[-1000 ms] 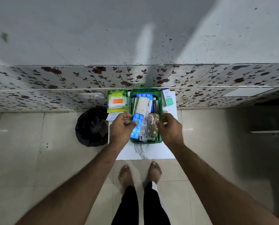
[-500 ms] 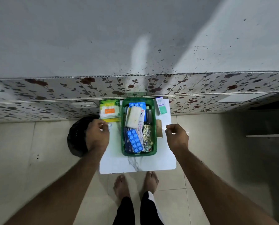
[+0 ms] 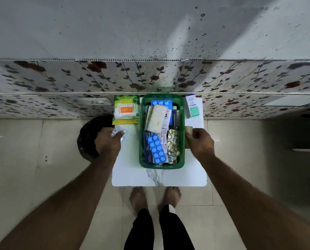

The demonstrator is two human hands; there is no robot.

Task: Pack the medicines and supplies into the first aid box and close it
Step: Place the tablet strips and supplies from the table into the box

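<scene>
Left hand (image 3: 108, 144) pinches a crinkly clear packet (image 3: 118, 132) on the table (image 3: 159, 177). Right hand (image 3: 201, 143) grips a small tan roll (image 3: 188, 130) beside the green box (image 3: 182, 123).

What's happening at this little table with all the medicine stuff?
A person is packing a first aid kit. The green box sits open on the small white table, already holding blue pill strips, a gold pill strip and a white gauze pad. The left hand grips a clear crinkly packet beside the box, while the right hand closes on a small tan roll on the other side. A cotton swab pack and a small carton still wait outside.
</scene>
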